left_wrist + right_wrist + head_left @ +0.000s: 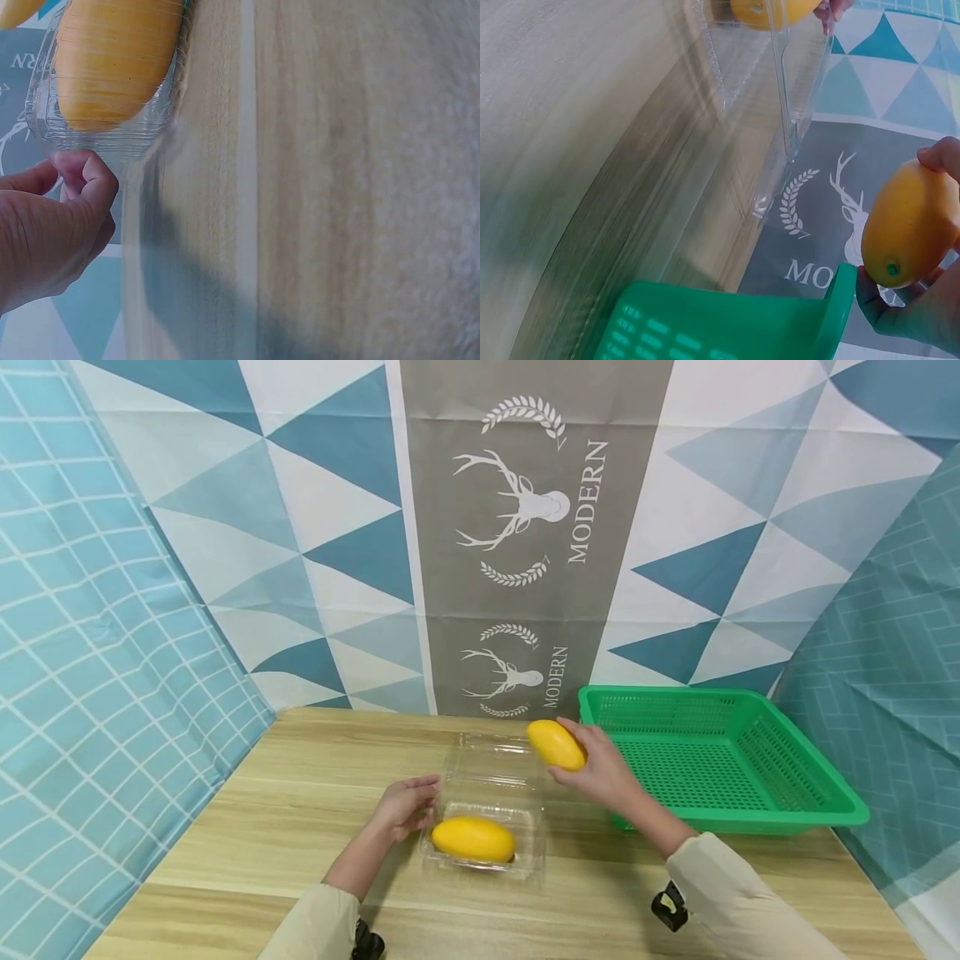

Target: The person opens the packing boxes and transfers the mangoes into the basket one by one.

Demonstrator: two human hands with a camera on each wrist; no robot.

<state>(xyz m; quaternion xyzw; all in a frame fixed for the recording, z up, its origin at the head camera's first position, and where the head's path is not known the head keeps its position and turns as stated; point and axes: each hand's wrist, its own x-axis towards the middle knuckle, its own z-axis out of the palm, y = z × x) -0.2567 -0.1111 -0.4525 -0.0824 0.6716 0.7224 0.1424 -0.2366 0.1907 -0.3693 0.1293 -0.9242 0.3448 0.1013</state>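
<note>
A clear plastic clamshell box (pixel 530 839) lies on the table with its lid (pixel 491 764) folded back. One yellow mango (pixel 472 839) rests in its front part. My left hand (pixel 407 807) is at the box's left side; in the left wrist view its bent finger and thumb pinch the edge. With fingers and thumb around it, my right hand (pixel 603 768) holds a second yellow mango (pixel 555 744) in the air, right of the lid. A green spot shows on the end of this held mango (pixel 907 225) in the right wrist view.
A green plastic basket (pixel 750 817) with perforated sides stands at the right, close by the right forearm. The wooden table (pixel 300 827) meets a patterned backdrop (pixel 495 635) at the back, with blue hangings (pixel 97 635) at the sides.
</note>
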